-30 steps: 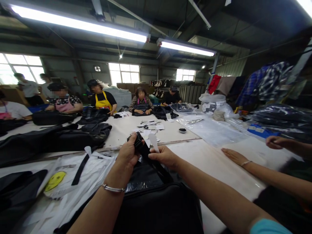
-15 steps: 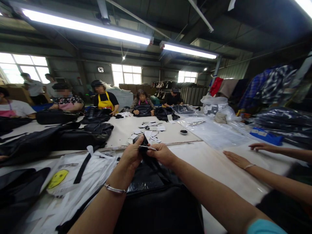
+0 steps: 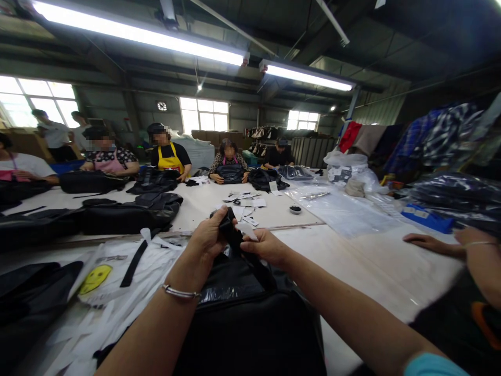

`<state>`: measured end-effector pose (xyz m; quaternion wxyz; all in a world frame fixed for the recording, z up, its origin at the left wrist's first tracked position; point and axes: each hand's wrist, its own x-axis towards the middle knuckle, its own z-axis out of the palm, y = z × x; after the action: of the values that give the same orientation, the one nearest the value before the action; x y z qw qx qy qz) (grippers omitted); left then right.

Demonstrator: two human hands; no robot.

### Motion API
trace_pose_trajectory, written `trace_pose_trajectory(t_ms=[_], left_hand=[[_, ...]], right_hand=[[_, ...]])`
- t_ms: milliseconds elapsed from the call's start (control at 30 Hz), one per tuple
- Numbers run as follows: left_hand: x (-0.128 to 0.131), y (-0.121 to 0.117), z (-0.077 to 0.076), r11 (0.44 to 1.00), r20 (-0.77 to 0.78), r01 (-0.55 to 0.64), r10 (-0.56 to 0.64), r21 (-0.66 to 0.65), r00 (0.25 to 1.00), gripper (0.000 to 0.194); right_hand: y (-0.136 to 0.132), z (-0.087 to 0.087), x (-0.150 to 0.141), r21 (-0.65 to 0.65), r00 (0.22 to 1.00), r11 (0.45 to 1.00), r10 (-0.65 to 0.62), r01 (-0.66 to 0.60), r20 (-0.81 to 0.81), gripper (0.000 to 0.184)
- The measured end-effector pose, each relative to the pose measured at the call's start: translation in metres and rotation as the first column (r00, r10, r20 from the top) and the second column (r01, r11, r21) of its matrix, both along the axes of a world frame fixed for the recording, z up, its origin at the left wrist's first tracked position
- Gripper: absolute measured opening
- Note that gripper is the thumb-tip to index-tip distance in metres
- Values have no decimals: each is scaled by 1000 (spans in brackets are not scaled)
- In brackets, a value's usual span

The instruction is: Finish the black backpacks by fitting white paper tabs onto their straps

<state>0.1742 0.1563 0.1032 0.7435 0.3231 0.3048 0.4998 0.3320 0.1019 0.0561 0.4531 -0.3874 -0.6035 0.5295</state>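
A black bag (image 3: 250,334) lies in front of me, with a clear plastic strip across its upper part. My left hand (image 3: 209,237) is closed around the bag's black strap (image 3: 234,235), lifting it above the bag. My right hand (image 3: 266,246) pinches a small white tag (image 3: 247,231) close against the strap. Whether the tag is fastened to the strap, I cannot tell. Part of the strap is hidden behind my fingers.
Loose white tags (image 3: 250,201) and a small dish of black bits (image 3: 295,210) lie ahead. Black bags (image 3: 117,219) and a smiley-face plastic bag (image 3: 96,279) are at left. A co-worker's hand (image 3: 430,243) rests at right, near clear plastic sheets (image 3: 344,209). Several people work across the table.
The white tag has turned from edge-on to showing its flat face. The strap is stretched out more visibly between my hands and the bag. The co-worker's arms at right have drawn back.
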Motion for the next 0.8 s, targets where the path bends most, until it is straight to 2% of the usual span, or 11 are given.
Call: trace_pose_trajectory(t_ms=[133,267,367,533,667,800], left_hand=[[3,-4,10,1000,-5,-12,12,-11,1000,20],[5,-9,14,1000,-2,-10,10,-24,1000,19],[6,-11,15,999,7,-19,19,-34,1000,17],[5,-9,14,999,-11,-22,22,-48,1000,18],[5,-6,8,998,-13,-55,55,-30,998,22],[8,-7,-3,995,-66,-98,97,-2,993,24]], right_hand=[[-3,-2,13,-69,997,996,65,-62,52,38],[-3,-5,21,-160,987,980,137,-122,87,38],[-3,-8,20,-149,978,973,190,-176,90,34],[-3,-15,13,-188,977,966,194,-176,86,30],[0,-26,14,-171,991,980,114,-100,75,33],[7,-39,20,-69,972,997,-26,43,232,37]])
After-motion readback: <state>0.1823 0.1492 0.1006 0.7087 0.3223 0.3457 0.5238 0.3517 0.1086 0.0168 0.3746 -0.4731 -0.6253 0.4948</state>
